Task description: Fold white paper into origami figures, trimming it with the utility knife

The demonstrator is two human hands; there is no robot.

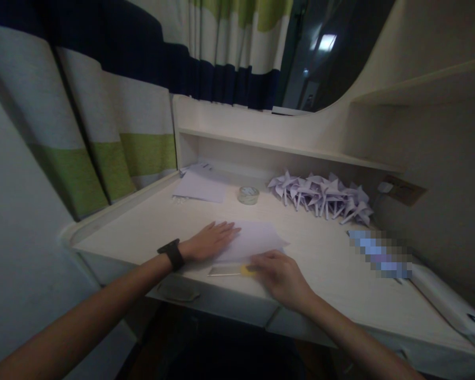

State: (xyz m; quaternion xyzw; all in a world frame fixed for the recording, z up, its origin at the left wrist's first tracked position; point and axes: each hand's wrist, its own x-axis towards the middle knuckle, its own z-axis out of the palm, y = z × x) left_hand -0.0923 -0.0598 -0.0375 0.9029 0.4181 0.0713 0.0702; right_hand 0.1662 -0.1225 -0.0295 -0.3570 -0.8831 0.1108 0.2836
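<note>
A sheet of white paper (257, 235) lies on the desk in front of me, with a pointed corner at its right. My left hand (214, 240), a dark watch on its wrist, rests flat on the paper's left part with the fingers stretched out. Curled close to the sheet's front right edge is my right hand (279, 274), slightly blurred. Its fingers are closed around the yellow handle of a utility knife (225, 271). The long blade points left, along the desk's front edge. Most of the handle is hidden by the hand.
Several white paper pinwheels (324, 195) lie in a row at the back right. A roll of clear tape (248, 195) stands behind the sheet, and more paper (201, 183) is stacked at the back left. To the right lies a blurred-out phone-like object (380, 254) beside a long white device (447, 301).
</note>
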